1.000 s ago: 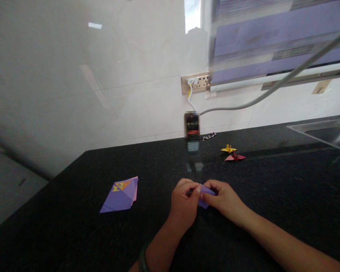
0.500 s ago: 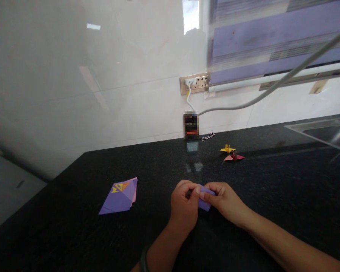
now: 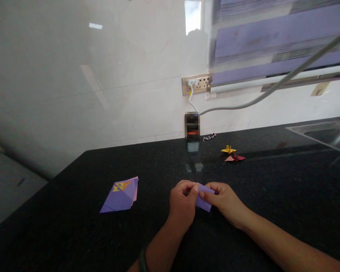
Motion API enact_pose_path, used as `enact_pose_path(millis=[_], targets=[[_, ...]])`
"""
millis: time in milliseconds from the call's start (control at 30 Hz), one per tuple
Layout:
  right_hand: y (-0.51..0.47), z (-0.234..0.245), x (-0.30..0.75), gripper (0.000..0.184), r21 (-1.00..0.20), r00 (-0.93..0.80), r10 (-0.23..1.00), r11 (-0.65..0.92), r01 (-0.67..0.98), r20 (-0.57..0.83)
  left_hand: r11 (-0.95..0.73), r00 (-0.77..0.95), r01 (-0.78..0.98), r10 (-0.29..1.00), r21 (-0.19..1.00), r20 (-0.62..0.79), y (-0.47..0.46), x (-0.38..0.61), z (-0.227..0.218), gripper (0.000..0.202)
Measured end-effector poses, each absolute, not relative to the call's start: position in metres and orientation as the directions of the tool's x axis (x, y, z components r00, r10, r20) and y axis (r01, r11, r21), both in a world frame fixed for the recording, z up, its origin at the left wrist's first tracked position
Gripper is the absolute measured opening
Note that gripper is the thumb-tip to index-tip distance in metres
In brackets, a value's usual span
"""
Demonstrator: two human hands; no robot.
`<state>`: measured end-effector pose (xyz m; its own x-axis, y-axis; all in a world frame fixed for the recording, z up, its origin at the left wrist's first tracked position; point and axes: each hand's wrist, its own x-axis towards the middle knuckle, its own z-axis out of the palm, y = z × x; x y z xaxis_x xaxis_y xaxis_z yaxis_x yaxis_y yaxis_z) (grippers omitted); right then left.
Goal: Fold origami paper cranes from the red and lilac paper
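Observation:
A small folded piece of purple paper (image 3: 204, 203) is held between my two hands, just above the dark countertop. My left hand (image 3: 183, 200) pinches its left upper edge between thumb and fingers. On the other side, my right hand (image 3: 222, 198) grips the right edge, its thumb lying over the paper. My fingers hide part of the folds. To the left lies a stack of purple and pink paper (image 3: 120, 200) with a yellow and orange print. Beyond my hands sit a yellow paper crane (image 3: 228, 150) and a red and pink paper crane (image 3: 235, 158).
A dark device (image 3: 192, 125), blurred out, leans on the wall with a cable running to the socket (image 3: 197, 84). Beside it lies a beaded chain (image 3: 209, 137). A sink (image 3: 308, 135) edges the black countertop (image 3: 147, 162) at right; a grey hose (image 3: 260, 99) crosses above.
My left hand has shifted slightly left, and more of the purple paper shows between my hands. Both hands keep their hold. The whole view has moved a little.

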<state>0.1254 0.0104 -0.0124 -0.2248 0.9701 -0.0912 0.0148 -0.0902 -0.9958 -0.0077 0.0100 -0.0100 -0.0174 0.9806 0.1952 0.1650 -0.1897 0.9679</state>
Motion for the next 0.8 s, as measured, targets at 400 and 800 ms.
enact_pose_path(millis=[400, 800], targets=[[0.0092, -0.0129, 0.1221, 0.018, -0.995, -0.251, 0.966, -0.044, 0.092, -0.066, -0.035, -0.157, -0.149, 0.987, 0.988, 0.011, 0.0162, -0.0112, -0.0048, 0.020], [0.0034, -0.0115, 0.1175, 0.029, -0.987, -0.276, 0.948, -0.157, 0.020, -0.156, -0.052, -0.173, -0.165, 0.985, 0.985, 0.023, 0.0093, -0.0035, -0.0052, 0.019]])
